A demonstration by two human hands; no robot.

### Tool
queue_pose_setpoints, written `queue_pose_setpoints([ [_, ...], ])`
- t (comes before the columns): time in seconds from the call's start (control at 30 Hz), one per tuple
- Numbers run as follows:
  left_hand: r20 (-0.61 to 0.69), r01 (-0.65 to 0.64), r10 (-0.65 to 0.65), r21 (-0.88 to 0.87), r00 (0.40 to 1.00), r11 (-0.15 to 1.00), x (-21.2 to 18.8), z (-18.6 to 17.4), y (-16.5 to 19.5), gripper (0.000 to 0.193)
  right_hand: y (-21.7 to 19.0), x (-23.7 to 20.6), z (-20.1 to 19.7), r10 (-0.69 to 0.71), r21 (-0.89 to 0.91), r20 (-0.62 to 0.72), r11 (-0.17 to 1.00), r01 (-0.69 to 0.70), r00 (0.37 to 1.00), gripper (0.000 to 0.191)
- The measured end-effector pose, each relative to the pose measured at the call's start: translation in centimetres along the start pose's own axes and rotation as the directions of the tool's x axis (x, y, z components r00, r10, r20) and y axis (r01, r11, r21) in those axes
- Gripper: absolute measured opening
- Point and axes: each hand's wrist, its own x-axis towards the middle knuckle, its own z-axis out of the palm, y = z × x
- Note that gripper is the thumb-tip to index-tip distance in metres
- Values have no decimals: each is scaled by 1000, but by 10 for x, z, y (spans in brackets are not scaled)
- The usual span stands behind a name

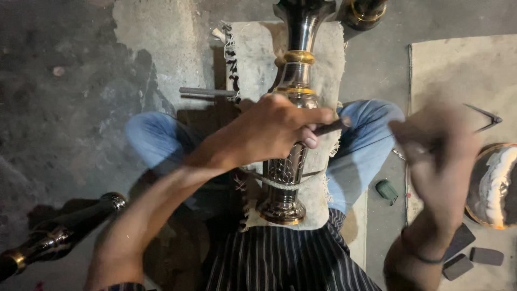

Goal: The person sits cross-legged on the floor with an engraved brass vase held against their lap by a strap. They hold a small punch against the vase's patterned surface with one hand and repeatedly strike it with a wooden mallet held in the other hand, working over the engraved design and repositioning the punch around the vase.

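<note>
— Metal, silver with gold bands: is that the vase (293, 134) lying across the lap?

— Yes, on a pale frayed cloth (253, 59), directly under the left hand (274, 129). That hand is curled shut, pinching a thin dark tool (331, 127) whose tip pokes out just past the knuckles, against the vase's engraved part.

— And the right hand (439, 156)?

— Blurred, off to the side of the vase and well apart from it. Its fingers look bent, but I cannot tell whether they grip anything.

— What lies around it?

— Beyond it, a round dish (493, 186) with white inside; below its wrist, dark flat blocks (474, 253). Near the left forearm lies another dark metal piece (59, 231).
</note>
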Motion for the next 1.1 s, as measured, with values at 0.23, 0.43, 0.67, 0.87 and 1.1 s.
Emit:
queue_pose_setpoints([
  [0.23,104,-123,145,-193,984,973,24,-13,2,51,43,-58,29,281,236,-85,938,-255,956,53],
  [0.43,209,-29,70,-193,975,981,39,-29,12,62,79,-67,85,350,215,-267,930,-299,898,50],
  [0.67,254,-181,201,-101,946,978,52,-28,18,54,80,-62,73,407,303,-310,899,-316,859,52],
  [0.87,350,-53,70,-59,934,997,50,-32,25,65,53,-57,60,119,274,-340,961,-23,933,58],
  [1.1,87,-152,155,-36,984,988,38,-22,18,69,46,-41,35,58,39,-190,998,-51,980,58],
])
